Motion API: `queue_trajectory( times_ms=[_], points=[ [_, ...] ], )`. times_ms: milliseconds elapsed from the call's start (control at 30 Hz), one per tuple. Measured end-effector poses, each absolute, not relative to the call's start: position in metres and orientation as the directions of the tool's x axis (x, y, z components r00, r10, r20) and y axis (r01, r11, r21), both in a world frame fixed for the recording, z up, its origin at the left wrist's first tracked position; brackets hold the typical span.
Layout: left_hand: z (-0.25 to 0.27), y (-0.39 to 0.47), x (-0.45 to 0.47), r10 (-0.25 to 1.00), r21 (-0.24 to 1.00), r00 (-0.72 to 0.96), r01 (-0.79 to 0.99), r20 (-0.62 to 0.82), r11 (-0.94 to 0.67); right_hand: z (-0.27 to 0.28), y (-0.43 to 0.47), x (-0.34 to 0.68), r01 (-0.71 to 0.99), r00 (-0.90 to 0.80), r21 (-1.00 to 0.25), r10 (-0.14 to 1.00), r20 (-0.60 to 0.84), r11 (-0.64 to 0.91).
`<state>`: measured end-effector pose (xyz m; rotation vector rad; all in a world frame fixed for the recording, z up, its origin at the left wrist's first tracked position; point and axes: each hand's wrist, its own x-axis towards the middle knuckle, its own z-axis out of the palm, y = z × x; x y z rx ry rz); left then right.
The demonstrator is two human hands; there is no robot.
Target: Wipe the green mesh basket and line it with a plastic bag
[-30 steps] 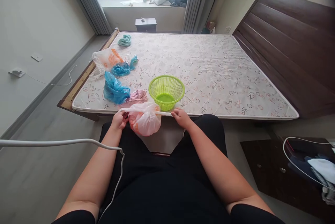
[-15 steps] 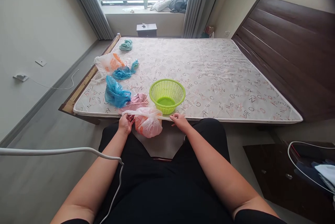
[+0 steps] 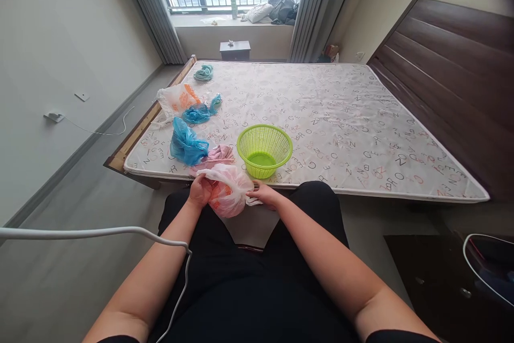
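Between my hands, at the front edge of the mattress, hangs a whitish plastic bag [image 3: 228,196] with orange print and something pinkish showing through. My left hand [image 3: 200,191] grips its left side near the top. At the right, my right hand [image 3: 263,193] has its fingers closed on the bag's other handle. A pink cloth [image 3: 219,155] lies just behind the bag. The green plastic basket [image 3: 264,150] stands on the mattress beyond my right hand, with nothing visible inside. Left of the cloth sits a crumpled blue plastic bag [image 3: 188,142].
On the mattress [image 3: 341,118] farther back lie another blue bag [image 3: 198,113], a white bag with orange print [image 3: 176,99] and a teal cloth bundle [image 3: 204,72]. A white cable [image 3: 100,233] crosses in front of my left arm. A dark headboard [image 3: 450,65] rises at right.
My right hand has moved inward to the left, closer to the bag, and the stretched handle has gone slack. The bag's top looks looser. The view has shifted slightly.
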<state>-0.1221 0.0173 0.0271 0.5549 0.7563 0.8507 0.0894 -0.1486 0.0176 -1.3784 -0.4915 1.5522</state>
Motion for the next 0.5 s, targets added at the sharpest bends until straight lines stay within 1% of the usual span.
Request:
queue_trajectory(
  times_ms=[67,133,200,267,333,433,467,500],
  points=[
    [0.027,0.018,-0.125,0.832,0.712,0.427,-0.453,-0.355,0.536,0.015,-0.142,0.083,-0.385,0.082,-0.778,0.821,-0.565,-0.497],
    [0.028,0.018,-0.126,0.849,0.730,0.395,-0.452,-0.351,0.512,0.013,-0.135,0.078,-0.294,0.121,-0.792,0.801,-0.587,-0.536],
    [0.029,0.018,-0.127,0.874,0.770,0.353,-0.434,-0.333,0.468,0.014,-0.128,0.073,-0.208,0.151,-0.813,0.804,-0.576,-0.543],
    [0.029,0.019,-0.129,0.904,0.829,0.318,-0.391,-0.286,0.399,0.016,-0.120,0.069,-0.178,0.175,-0.837,0.821,-0.544,-0.517],
    [0.027,0.021,-0.132,0.940,0.900,0.265,-0.318,-0.216,0.297,0.017,-0.113,0.065,-0.183,0.213,-0.856,0.830,-0.515,-0.484],
    [0.020,0.025,-0.138,0.987,0.980,0.110,-0.148,-0.120,0.135,0.018,-0.102,0.061,-0.176,0.271,-0.874,0.831,-0.486,-0.454],
    [0.017,0.026,-0.140,0.989,0.986,0.087,-0.105,-0.117,0.126,0.018,-0.098,0.060,-0.168,0.282,-0.883,0.837,-0.469,-0.438],
    [0.013,0.028,-0.142,0.985,0.985,0.101,-0.083,-0.140,0.148,0.018,-0.095,0.059,-0.164,0.292,-0.895,0.847,-0.445,-0.414]
  ],
)
